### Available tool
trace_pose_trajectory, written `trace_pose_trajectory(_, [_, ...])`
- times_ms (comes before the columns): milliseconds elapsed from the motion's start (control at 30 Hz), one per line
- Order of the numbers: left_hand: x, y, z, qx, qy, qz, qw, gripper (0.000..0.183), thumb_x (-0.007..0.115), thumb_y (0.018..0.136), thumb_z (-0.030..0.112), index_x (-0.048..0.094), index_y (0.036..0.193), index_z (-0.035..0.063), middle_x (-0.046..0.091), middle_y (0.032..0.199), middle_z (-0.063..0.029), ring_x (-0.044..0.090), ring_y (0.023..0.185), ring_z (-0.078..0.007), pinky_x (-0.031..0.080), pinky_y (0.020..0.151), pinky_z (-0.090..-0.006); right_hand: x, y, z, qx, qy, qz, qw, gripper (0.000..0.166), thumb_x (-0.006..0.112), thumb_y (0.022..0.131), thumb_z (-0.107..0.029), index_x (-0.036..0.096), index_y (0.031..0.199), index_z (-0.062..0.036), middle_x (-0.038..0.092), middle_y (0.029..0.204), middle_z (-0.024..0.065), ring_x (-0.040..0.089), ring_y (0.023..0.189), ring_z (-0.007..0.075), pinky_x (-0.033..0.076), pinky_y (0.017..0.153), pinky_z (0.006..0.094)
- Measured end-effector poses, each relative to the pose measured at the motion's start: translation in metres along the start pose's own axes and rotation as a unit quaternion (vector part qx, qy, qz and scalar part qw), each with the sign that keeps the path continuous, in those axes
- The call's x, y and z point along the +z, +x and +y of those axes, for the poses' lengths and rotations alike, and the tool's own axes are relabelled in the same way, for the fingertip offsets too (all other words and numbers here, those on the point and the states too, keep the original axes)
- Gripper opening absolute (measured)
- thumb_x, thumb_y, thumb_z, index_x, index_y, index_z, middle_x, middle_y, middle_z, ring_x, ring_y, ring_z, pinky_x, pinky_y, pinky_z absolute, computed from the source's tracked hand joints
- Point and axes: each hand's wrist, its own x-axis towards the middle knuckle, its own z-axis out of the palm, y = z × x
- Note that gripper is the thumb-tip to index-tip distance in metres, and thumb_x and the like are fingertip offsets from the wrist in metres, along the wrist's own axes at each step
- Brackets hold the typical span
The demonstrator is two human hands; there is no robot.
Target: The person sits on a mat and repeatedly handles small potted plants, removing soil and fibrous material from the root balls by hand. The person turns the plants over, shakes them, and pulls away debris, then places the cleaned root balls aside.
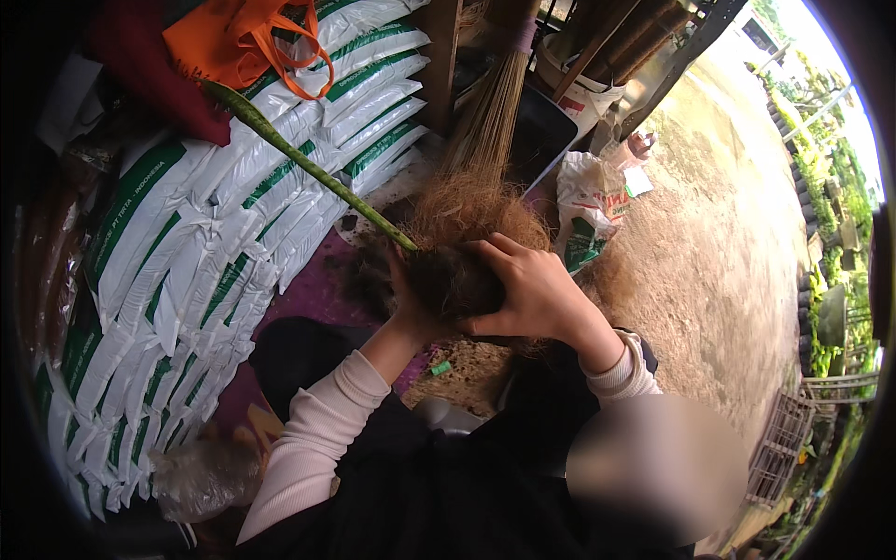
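Note:
Between my two hands I hold a dark, fibrous root ball (451,283). A long green snake plant leaf (308,164) rises from it and leans toward the upper left. My left hand (409,304) cups the ball's left and lower side, its fingers partly hidden. My right hand (525,283) spans the right side, fingers spread over the top and thumb below. Just beyond the ball lies a heap of loose brown coconut fibre (476,210). Dark soil or fibre (367,276) lies to the left of my hands.
Stacked white-and-green plastic sacks (231,245) line the left, with an orange bag (238,42) on top. A stick broom (493,105) and a white bucket (581,91) stand ahead. A crumpled printed sack (588,203) sits at the right, beside the concrete ground (714,245).

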Motion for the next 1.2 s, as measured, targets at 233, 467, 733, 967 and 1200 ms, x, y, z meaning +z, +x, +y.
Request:
trace_pose_trajectory(233, [-0.001, 0.028, -0.014, -0.038, 0.246, -0.048, 0.967, 0.089, 0.017, 0.086, 0.074, 0.015, 0.148, 0.0101, 0.025, 0.149, -0.0121, 0.027, 0.137, -0.0247, 0.016, 0.114, -0.0454, -0.007, -0.03, 0.034, 0.006, 0.028, 0.162, 0.986, 0.065, 0.076, 0.068, -0.038, 0.057, 0.119, -0.0037, 0.06, 0.102, 0.0123, 0.062, 0.09, 0.0272, 0.05, 0.075, 0.0354])
trace_pose_trajectory(467, [-0.01, 0.031, -0.039, 0.034, 0.305, 0.247, 0.919, 0.101, 0.019, 0.077, 0.084, 0.026, 0.145, 0.0111, 0.037, 0.14, -0.0168, 0.041, 0.127, -0.0353, 0.034, 0.105, -0.0525, -0.006, -0.065, 0.118, 0.16, 0.338, 0.256, 0.892, 0.05, 0.052, 0.093, -0.031, 0.041, 0.136, -0.0061, 0.052, 0.126, 0.0132, 0.052, 0.113, 0.024, 0.043, 0.092, 0.0342])
trace_pose_trajectory(733, [-0.035, 0.005, -0.048, -0.06, 0.254, 0.324, 0.909, 0.097, 0.022, 0.078, 0.083, 0.029, 0.144, 0.0118, 0.037, 0.14, -0.0137, 0.042, 0.125, -0.0342, 0.034, 0.104, -0.0522, 0.002, -0.087, 0.135, 0.268, 0.424, 0.106, 0.858, 0.055, 0.027, 0.101, -0.044, 0.02, 0.148, -0.0155, 0.043, 0.137, 0.014, 0.045, 0.124, 0.0263, 0.044, 0.094, 0.0434])
trace_pose_trajectory(967, [-0.023, 0.014, -0.032, 0.046, 0.231, 0.338, 0.911, 0.095, 0.022, 0.079, 0.082, 0.029, 0.144, 0.0138, 0.036, 0.141, -0.014, 0.04, 0.126, -0.0345, 0.034, 0.103, -0.0532, 0.005, -0.073, 0.126, 0.339, 0.466, 0.122, 0.808, 0.056, 0.029, 0.101, -0.042, 0.023, 0.145, -0.0067, 0.045, 0.135, 0.0133, 0.048, 0.12, 0.0247, 0.047, 0.091, 0.038])
trace_pose_trajectory(1200, [-0.046, 0.012, -0.003, 0.042, -0.217, 0.164, 0.961, 0.093, 0.023, 0.079, 0.082, 0.03, 0.144, 0.0151, 0.036, 0.141, -0.0137, 0.04, 0.126, -0.0346, 0.035, 0.103, -0.0539, 0.005, -0.071, 0.087, -0.003, 0.088, 0.409, 0.908, 0.04, 0.058, 0.09, -0.033, 0.055, 0.118, -0.0053, 0.058, 0.118, 0.0112, 0.055, 0.111, 0.0252, 0.041, 0.095, 0.0416])
